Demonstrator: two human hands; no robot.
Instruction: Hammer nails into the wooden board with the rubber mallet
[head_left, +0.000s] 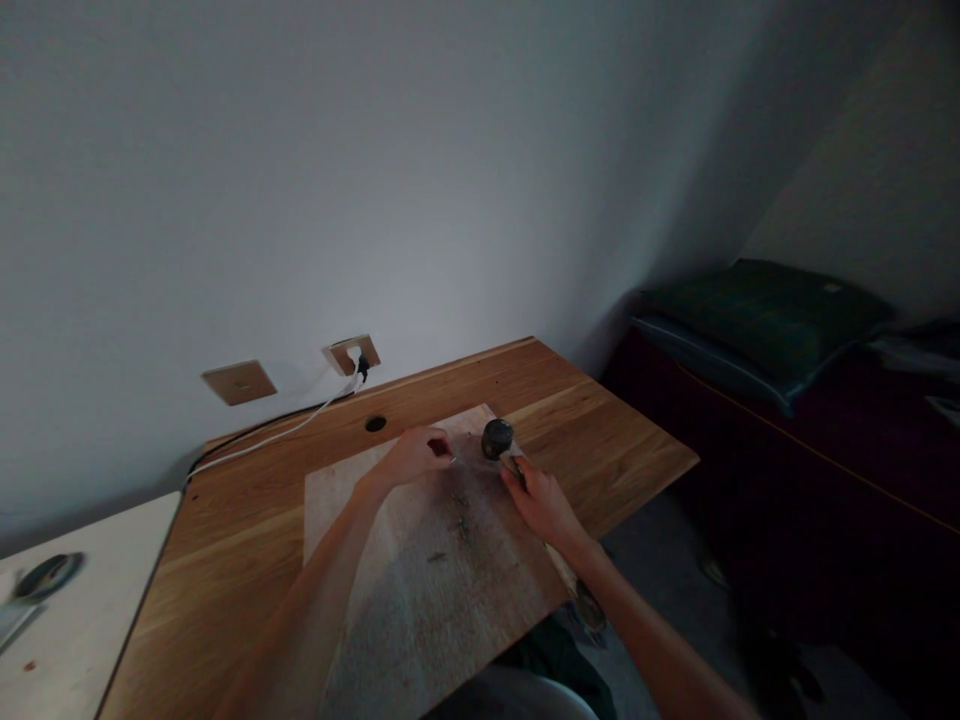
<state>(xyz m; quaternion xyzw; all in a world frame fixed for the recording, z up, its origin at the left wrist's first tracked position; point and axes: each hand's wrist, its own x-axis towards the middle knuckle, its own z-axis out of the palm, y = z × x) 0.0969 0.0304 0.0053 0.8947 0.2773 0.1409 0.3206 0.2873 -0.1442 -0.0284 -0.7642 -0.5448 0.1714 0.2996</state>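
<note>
My left hand (pixel 420 455) is pinched closed above the far part of a worn, whitish board (pixel 382 580). At its fingertips shows a small shiny tip, which looks like a nail (pixel 452 460). My right hand (pixel 546 508) is wrapped round the handle of a hammer. The dark, rounded hammer head (pixel 496 439) is raised just right of my left fingers, apart from them. Several small nails (pixel 462 528) lie loose on the board between my forearms, too small to make out in detail.
The board rests on a wooden desk (pixel 630 440) against the wall. A cable hole (pixel 376 424) and a socket with a white plug (pixel 355 354) are behind it. A white surface (pixel 112 600) adjoins at left. At right a dark bed (pixel 787 500) carries a green pillow (pixel 780 310).
</note>
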